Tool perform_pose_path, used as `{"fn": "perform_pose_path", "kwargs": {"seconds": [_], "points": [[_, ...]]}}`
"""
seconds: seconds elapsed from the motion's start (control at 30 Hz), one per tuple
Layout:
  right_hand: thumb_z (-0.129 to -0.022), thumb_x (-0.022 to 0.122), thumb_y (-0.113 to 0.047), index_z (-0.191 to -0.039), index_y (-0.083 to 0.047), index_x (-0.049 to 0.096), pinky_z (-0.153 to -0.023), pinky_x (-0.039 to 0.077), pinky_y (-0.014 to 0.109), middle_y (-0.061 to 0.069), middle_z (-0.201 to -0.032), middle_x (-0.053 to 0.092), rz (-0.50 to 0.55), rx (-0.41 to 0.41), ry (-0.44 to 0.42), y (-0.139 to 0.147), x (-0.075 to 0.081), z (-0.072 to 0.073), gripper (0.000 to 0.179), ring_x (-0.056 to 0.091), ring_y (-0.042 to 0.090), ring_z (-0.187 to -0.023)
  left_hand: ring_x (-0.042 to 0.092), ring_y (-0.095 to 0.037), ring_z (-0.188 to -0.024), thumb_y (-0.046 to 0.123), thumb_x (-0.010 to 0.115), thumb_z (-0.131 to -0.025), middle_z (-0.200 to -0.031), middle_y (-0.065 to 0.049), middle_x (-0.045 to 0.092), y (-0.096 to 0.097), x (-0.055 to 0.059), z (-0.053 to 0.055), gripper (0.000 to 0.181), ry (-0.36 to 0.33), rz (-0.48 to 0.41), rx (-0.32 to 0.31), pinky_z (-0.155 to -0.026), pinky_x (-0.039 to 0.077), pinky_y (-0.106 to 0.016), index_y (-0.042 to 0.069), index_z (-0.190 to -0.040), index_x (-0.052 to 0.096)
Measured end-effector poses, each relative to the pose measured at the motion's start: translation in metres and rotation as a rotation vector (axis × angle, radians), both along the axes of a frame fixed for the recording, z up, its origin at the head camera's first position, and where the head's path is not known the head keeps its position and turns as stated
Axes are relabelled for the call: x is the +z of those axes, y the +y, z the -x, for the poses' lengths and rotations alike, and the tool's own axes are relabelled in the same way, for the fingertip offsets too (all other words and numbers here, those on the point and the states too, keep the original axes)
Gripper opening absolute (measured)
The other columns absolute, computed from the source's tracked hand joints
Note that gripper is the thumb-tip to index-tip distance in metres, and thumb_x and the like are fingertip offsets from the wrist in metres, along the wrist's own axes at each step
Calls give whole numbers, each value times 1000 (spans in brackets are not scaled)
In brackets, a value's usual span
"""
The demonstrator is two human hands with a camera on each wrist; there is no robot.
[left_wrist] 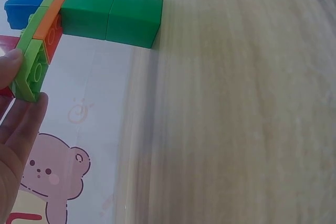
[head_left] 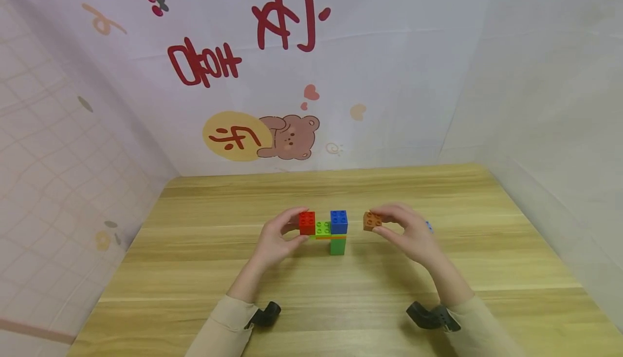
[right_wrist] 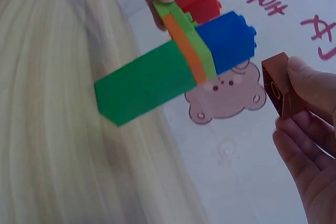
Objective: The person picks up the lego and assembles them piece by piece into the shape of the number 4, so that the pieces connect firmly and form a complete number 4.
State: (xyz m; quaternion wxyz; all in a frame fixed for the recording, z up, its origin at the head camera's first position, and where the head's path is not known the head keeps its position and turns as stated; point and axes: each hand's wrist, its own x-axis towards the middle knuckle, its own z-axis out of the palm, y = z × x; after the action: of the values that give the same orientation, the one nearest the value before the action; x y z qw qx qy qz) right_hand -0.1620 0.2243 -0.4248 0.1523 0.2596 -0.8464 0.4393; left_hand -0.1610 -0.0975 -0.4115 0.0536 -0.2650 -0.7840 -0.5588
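A small building-block structure stands on the table. Two stacked dark green bricks (left_wrist: 111,15) form its column, topped by an orange plate (left_wrist: 51,31) and a light green plate (head_left: 323,229) that reach out to the left. On the light green plate sit a blue brick (head_left: 338,222) over the column and a red brick (head_left: 307,223) at the overhanging end. My left hand (head_left: 274,243) pinches that red-brick end between thumb and fingers. To the structure's right, my right hand (head_left: 408,233) pinches a brown brick (head_left: 372,222), held apart from it in the air.
Partly hidden behind my right hand, a blue studded piece (head_left: 429,226) lies on the wooden table (head_left: 340,297). A white printed sheet (head_left: 389,75) rises at the table's far edge, with more white cloth along both sides. Each wrist wears a black camera mount (head_left: 428,316).
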Motion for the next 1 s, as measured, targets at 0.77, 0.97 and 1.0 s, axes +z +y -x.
{"fn": "perform_pose_path", "kwargs": {"seconds": [0.77,0.97,1.0], "points": [[-83,76,5,-115,3,68,-86,56,43,11,-108,66,33,84,25,-61,49,-1,33,63,24,-96,63,-38,-106,-18,73,-78,-121,-21,64,0,-1,0,58,-2,-16,-14,-96,51,-50,-2,-132,57],[-85,75,2,-117,3,67,-87,55,49,11,-110,65,43,107,12,-65,45,3,33,62,27,-98,63,-34,-108,-17,73,-79,-122,-19,64,1,-3,1,58,-8,-7,1,-96,51,-45,-1,-133,57],[-85,76,0,-118,1,68,-87,55,49,10,-110,65,47,110,7,-64,41,6,34,63,26,-98,63,-34,-108,-16,73,-79,-122,-18,64,1,-3,1,59,-10,-5,3,-96,51,-44,-1,-133,57]]}}
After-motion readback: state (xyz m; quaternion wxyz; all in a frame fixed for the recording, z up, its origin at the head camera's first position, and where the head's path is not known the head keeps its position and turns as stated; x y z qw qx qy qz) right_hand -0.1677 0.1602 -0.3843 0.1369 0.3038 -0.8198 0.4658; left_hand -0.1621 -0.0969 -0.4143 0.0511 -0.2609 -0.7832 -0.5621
